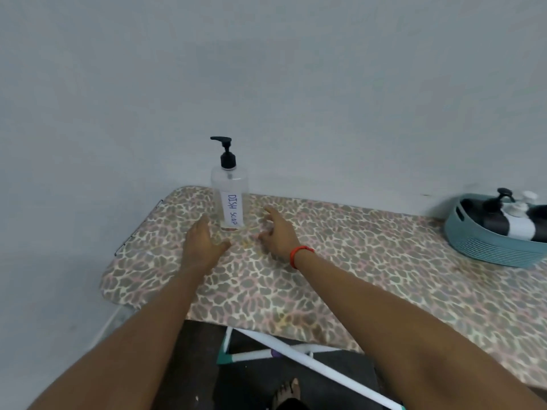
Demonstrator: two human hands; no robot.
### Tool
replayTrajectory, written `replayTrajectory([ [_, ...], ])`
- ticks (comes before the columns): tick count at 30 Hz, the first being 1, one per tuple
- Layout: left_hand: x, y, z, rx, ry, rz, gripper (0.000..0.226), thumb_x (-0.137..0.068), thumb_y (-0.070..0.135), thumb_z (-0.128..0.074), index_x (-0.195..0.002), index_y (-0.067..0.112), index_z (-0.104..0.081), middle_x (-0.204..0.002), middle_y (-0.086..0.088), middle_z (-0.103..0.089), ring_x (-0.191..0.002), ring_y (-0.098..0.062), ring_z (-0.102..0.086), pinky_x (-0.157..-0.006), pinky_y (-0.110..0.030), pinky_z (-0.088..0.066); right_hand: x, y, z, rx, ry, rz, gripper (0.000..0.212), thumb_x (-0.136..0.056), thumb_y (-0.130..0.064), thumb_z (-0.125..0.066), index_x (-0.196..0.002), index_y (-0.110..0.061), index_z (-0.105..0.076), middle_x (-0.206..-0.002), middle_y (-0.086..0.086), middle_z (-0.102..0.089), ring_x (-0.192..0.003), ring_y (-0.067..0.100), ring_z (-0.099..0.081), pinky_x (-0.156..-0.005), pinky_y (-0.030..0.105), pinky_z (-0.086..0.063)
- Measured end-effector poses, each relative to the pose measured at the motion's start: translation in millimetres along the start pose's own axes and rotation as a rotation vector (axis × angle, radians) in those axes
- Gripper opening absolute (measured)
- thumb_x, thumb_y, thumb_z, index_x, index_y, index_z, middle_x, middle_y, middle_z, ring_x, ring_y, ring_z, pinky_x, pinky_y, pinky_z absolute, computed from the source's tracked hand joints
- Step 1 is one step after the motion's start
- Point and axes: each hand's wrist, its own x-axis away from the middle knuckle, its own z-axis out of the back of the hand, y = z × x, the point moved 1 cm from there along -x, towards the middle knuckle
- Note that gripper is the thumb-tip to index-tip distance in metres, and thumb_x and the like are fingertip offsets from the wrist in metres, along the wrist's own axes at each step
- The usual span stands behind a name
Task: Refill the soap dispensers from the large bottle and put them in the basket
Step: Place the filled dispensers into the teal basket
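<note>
dispenser (229,199): upright at the far edge of the ironing board (325,276), long axis vertical.
writing: I read "DISH SOAP" down its strip.
left hand (202,241): fingers apart, empty, just left of the base.
right hand (278,235): fingers apart, empty, just right; I judge both equally near.
basket (488,253): well apart, far right.

plain pale grey wall (266,69) behind, no marks. bench (340,276) wears leopard-print cover, pushed against wall. white crossed legs (296,355) underneath, dark floor (251,386) below. soft even light.
</note>
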Motion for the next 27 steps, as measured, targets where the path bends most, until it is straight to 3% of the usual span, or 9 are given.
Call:
replayTrajectory([
  [3,-12.2,-2.5,-1.4,0.038,0.007,-0.112,0.073,-0.083,0.03,-0.086,-0.148,0.016,-0.054,-0.145,-0.011,-0.06,-0.132,-0.032,-0.056,-0.11,-0.045,-0.045,-18.7,-11.1,-16.8,0.002,-0.006,0.039,0.079,-0.093,-0.004,-0.067,-0.158,-0.024,-0.027,-0.153,0.003,-0.047,-0.084,0.013,-0.063,-0.062,0.012,-0.047],
  [5,-13.3,1.1,-2.4,0.051,0.028,-0.164,0.058,-0.085,0.037,-0.082,-0.138,0.022,-0.064,-0.132,-0.006,-0.069,-0.119,-0.028,-0.064,-0.099,-0.042,-0.051,-24.4,-12.6,-22.7,0.009,0.0,0.057,0.077,-0.092,-0.01,-0.07,-0.157,-0.024,-0.032,-0.151,0.001,-0.051,-0.088,0.015,-0.063,-0.067,0.016,-0.047],
  [7,-12.6,6.0,-5.3,0.076,0.048,-0.183,0.053,-0.086,0.045,-0.076,-0.132,0.02,-0.068,-0.125,-0.007,-0.073,-0.111,-0.028,-0.067,-0.095,-0.045,-0.054,-26.5,-10.1,-24.9,-0.013,0.009,0.054,0.075,-0.09,-0.012,-0.073,-0.155,-0.024,-0.037,-0.149,0.002,-0.053,-0.107,0.021,-0.065,-0.08,0.026,-0.054],
  [10,-9.5,19.1,-17.1,0.094,0.03,-0.209,0.045,-0.087,0.037,-0.08,-0.127,0.018,-0.071,-0.119,-0.007,-0.075,-0.106,-0.029,-0.069,-0.092,-0.045,-0.055,-19.3,0.9,-10.3,-0.079,0.032,0.019,0.07,-0.089,-0.011,-0.074,-0.151,-0.021,-0.044,-0.142,0.003,-0.057,-0.12,0.024,-0.061,-0.091,0.036,-0.056],
  [15,6.5,83.4,-71.7,0.033,-0.049,-0.298,0.042,-0.084,0.034,-0.084,-0.12,0.014,-0.074,-0.113,-0.01,-0.075,-0.106,-0.03,-0.065,-0.084,-0.035,-0.047,9.2,52.1,65.3,-0.039,0.154,-0.022,0.065,-0.088,-0.009,-0.074,-0.147,-0.021,-0.049,-0.141,0.0,-0.059,-0.125,0.015,-0.057,-0.095,0.021,-0.046],
  [17,16.8,120.1,-105.0,0.041,-0.093,-0.338,0.04,-0.085,0.033,-0.084,-0.119,0.016,-0.073,-0.111,-0.009,-0.073,-0.107,-0.029,-0.063,-0.084,-0.034,-0.045,23.4,80.4,101.9,-0.038,0.232,-0.073,0.065,-0.088,-0.007,-0.073,-0.146,-0.024,-0.05,-0.141,-0.001,-0.06,-0.124,0.014,-0.057,-0.091,0.016,-0.049],
  [21,32.6,178.9,-172.0,0.107,-0.163,-0.401,0.033,-0.085,0.033,-0.083,-0.113,0.02,-0.071,-0.099,0.002,-0.067,-0.103,-0.024,-0.061,-0.084,-0.034,-0.048,49.1,126.8,168.7,0.013,0.343,-0.142,0.061,-0.091,-0.003,-0.068,-0.144,-0.028,-0.052,-0.14,0.0,-0.062,-0.125,0.016,-0.059,-0.096,0.026,-0.053],
  [27,34.2,209.8,-215.5,0.055,-0.133,-0.388,0.045,-0.086,0.04,-0.081,-0.127,0.023,-0.068,-0.12,0.0,-0.071,-0.115,-0.023,-0.063,-0.102,-0.042,-0.048,52.5,163.1,205.4,0.032,0.381,-0.161,0.065,-0.096,-0.004,-0.062,-0.148,-0.038,-0.045,-0.144,-0.007,-0.059,-0.129,0.015,-0.057,-0.089,0.018,-0.051],
])
